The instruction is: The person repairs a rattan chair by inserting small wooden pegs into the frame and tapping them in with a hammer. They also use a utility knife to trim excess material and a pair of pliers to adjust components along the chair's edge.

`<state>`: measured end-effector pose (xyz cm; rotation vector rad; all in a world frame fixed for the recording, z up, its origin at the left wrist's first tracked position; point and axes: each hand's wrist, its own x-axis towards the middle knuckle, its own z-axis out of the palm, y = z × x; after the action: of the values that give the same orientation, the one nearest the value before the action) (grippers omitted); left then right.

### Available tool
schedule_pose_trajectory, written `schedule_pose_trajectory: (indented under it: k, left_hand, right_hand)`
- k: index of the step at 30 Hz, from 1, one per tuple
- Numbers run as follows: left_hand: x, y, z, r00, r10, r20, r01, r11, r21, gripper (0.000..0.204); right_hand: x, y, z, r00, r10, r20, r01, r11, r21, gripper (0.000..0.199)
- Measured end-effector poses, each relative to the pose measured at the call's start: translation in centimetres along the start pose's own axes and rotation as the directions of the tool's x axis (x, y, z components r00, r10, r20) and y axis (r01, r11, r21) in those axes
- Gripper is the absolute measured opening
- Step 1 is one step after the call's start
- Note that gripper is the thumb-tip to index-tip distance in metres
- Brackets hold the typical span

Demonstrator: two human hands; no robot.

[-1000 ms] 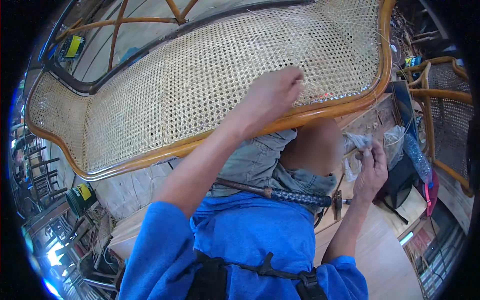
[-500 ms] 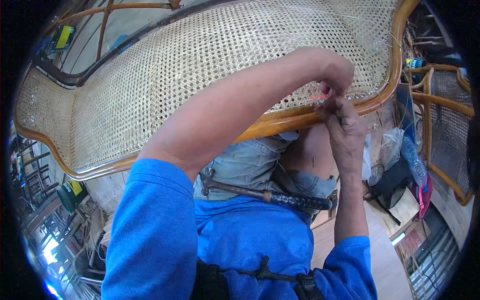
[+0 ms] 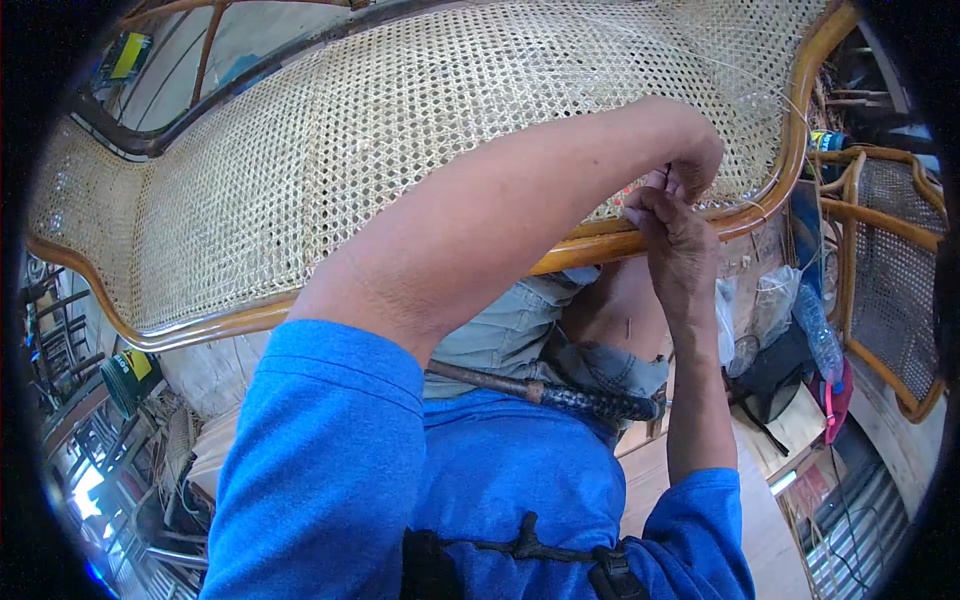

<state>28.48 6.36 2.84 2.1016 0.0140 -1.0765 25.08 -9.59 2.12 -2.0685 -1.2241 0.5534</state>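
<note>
A woven cane panel (image 3: 420, 140) in a curved brown wooden frame (image 3: 610, 245) lies across my lap. My left arm reaches over it to the right, and my left hand (image 3: 692, 160) bends down at the near right edge of the weave. Just below, my right hand (image 3: 682, 240) rises beside the frame's near rail. The fingers of both hands are closed and meet in a pinch; whatever lies between them is too small or hidden to name. Small red marks show on the weave beside the fingertips. On my lap rests a hammer (image 3: 590, 400), its head behind my left arm.
Loose cane strands (image 3: 735, 70) trail over the panel's right side. At the right stand another cane-panelled frame (image 3: 850, 250), a plastic bottle (image 3: 818, 330) and a dark bag (image 3: 785, 375). A green tin (image 3: 128, 385) stands at the left near stacked dark furniture.
My left forearm has shifted right and now covers the hammer's head. Both hands stay together at the frame's edge, with the right hand turned slightly.
</note>
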Motion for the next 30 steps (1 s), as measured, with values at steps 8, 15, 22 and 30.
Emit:
schedule_pose_trajectory:
  k: [8,15,22,30]
  left_hand:
    - [0.3,-0.2,0.0,0.999,0.025,0.027,-0.025,1.0,0.01,0.029]
    - [1.3,-0.4,-0.1,0.998,0.006,0.061,-0.008,0.999,0.035,0.031]
    - [2.0,-0.2,0.2,0.999,-0.018,0.042,0.014,0.996,0.09,0.03]
    - [2.0,-0.1,0.4,1.0,-0.018,0.014,0.017,0.996,0.086,0.027]
  right_hand:
    - [0.0,0.5,0.4,0.996,-0.082,-0.018,0.08,0.995,-0.066,0.012]
    - [-0.4,-0.6,1.5,0.989,-0.089,-0.118,0.053,0.959,-0.279,0.016]
    - [-0.9,-0.9,2.3,0.944,-0.285,-0.168,0.189,0.882,-0.432,0.019]
    - [-1.3,-1.3,2.9,0.961,-0.248,-0.125,0.155,0.852,-0.5,0.018]
